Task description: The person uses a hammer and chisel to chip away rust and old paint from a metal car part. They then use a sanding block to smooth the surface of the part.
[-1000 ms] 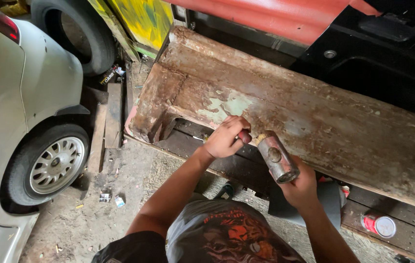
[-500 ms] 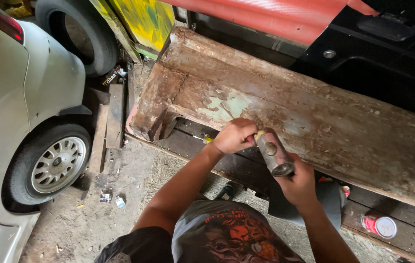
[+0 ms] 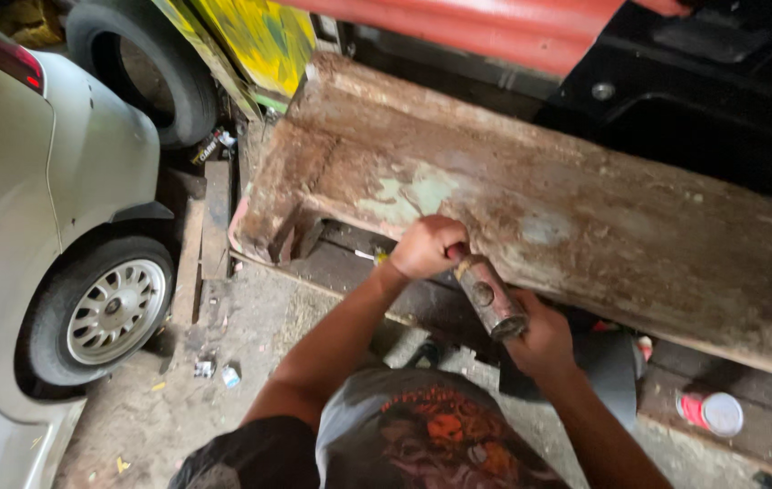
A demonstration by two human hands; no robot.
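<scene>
At frame centre, the left hand closes its grip around a thin tool, mostly hidden, against the long rusty metal panel. Just below, the right hand wraps shut on the handle of a rusty steel-headed hammer.

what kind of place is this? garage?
Likely an informal car repair or body shop yard. A white car is parked on dirty ground, a loose tyre leans nearby, and the person works a hammer against a big rusted metal panel.
</scene>
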